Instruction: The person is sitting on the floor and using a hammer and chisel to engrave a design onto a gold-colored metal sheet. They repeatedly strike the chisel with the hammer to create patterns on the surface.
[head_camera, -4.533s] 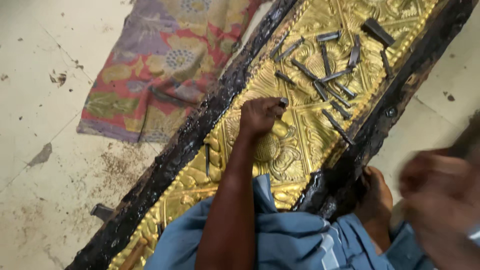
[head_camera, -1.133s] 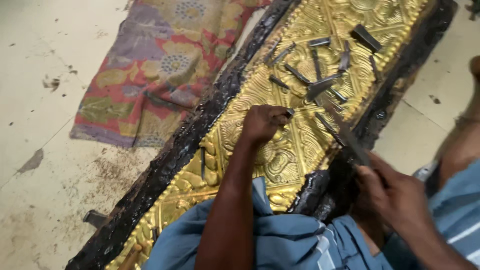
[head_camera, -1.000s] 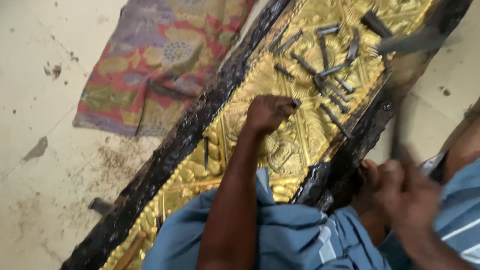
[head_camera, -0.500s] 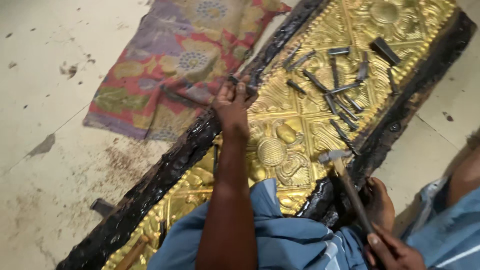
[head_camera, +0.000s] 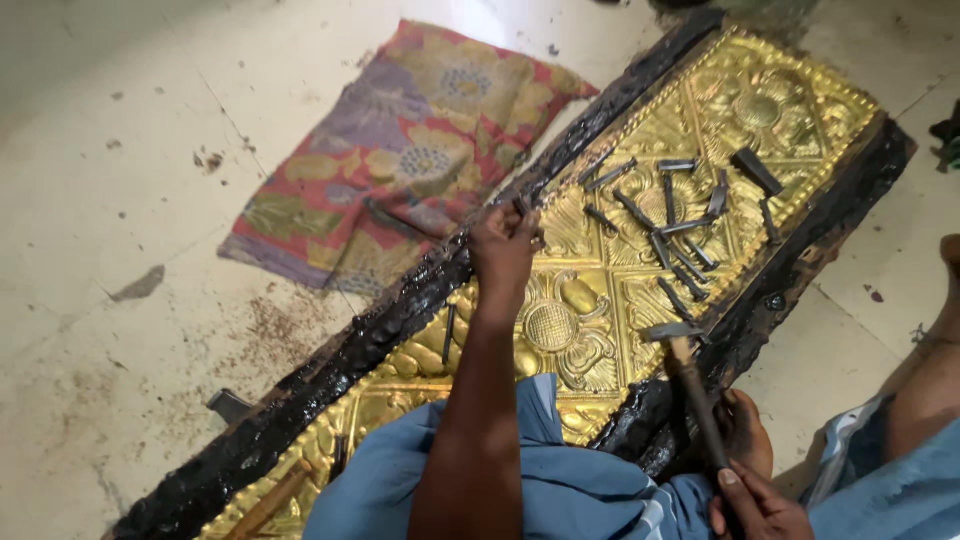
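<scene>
My left arm runs bare from the bottom middle of the view up toward twelve o'clock, nearly straight, forearm long and the wrist a little bent. My left hand (head_camera: 503, 250) is at its far end, back of the hand up, fingers curled tight in a pinching grip, knuckles toward one o'clock. My right hand (head_camera: 757, 505) sits low at five o'clock, close to my body, fingers wrapped shut in a fist-like grip, thumb uppermost. The two hands are well apart. My right forearm is out of view.

panel (head_camera: 640, 250): 1 | hammer (head_camera: 690, 385): 1 | cloth (head_camera: 400, 160): 1 | punches (head_camera: 670, 215): many (overlapping)
</scene>
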